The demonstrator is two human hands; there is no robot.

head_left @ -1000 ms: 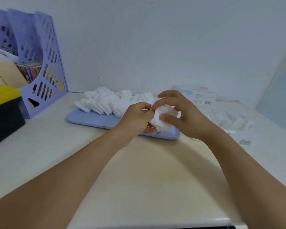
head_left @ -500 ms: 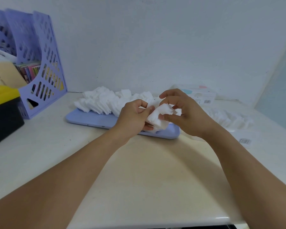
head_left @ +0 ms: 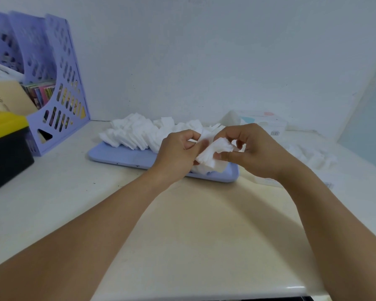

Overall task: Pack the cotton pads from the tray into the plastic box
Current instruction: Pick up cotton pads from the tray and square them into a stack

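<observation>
Head view, two hands (head_left: 213, 152) gripping one pad stack (head_left: 213, 154), one tray (head_left: 126, 157)

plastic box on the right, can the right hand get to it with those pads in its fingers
Probably yes. The plastic box lies just right of the right hand, nothing between them. Both hands grip the pad stack, so the left hand may need to let go first.

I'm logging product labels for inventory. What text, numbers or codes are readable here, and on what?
"1000", blurred and uncertain: tan folder in the purple file rack.
Barcode on white box: too small to read.
Barcode label on table: unreadable.
Book spines: blurred.
</observation>
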